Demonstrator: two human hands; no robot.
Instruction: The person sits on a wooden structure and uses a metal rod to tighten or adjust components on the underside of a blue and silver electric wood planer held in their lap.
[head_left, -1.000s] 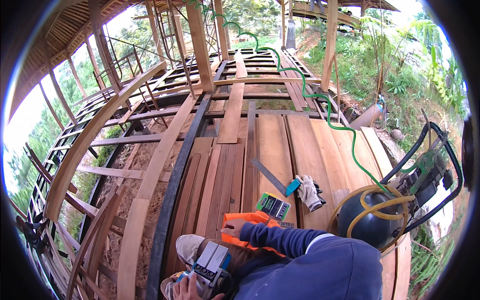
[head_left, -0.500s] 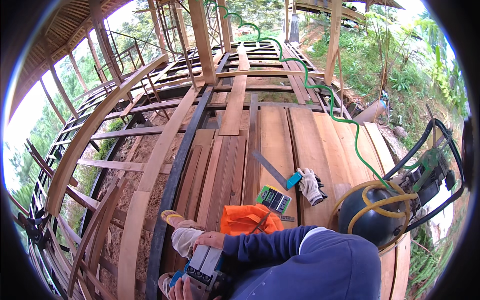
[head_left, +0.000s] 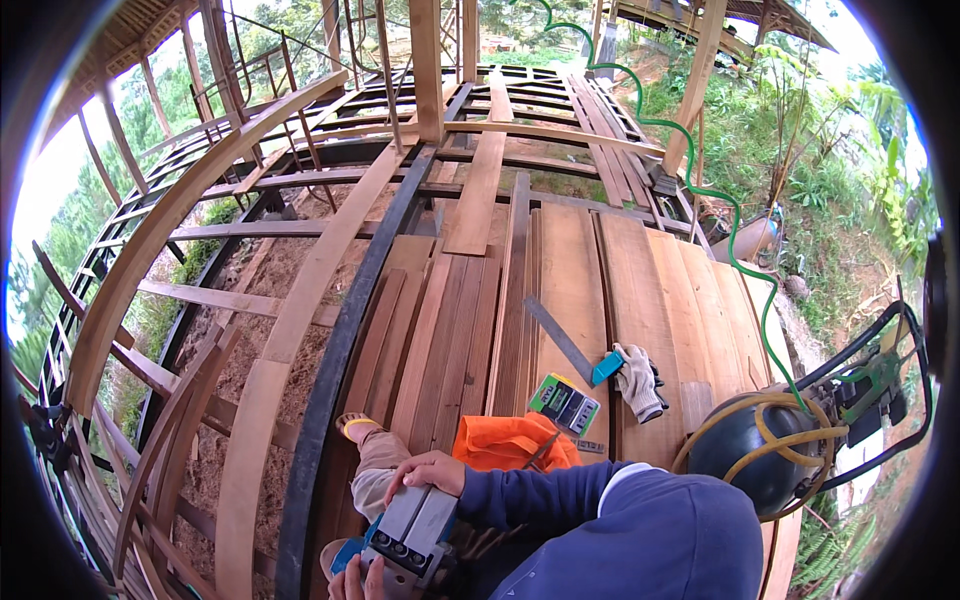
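right hand [head_left: 430, 474] has moved off the orange cloth [head_left: 505, 440] and onto the upturned power tool [head_left: 418, 518], likely a planer; its fingers bend over the far end of the grey flat face, holding on; left hand [head_left: 357, 582] is part cut off at the lower edge, fingers slightly apart at the tool's near blue side, and i cannot tell whether it grips; tool sits by the person's legs, its support hidden; main risk looks like a cut, since bare fingers rest close to the upturned face and any blade there could catch them if the tool shifts or gets switched on; power state cannot be told; work glove [head_left: 638, 384] lies on the planks [head_left: 575, 270], so it protects nobody; second risk is tipping, as a bulky body on uneven support could roll if the left hand lets go; small loose parts, if dropped, could fall through gaps beside the black beam [head_left: 335, 420]; metal square [head_left: 558, 338] and green-and-black pack [head_left: 563, 405] lie loose near the orange cloth, easy to knock with the right sleeve [head_left: 540, 495]
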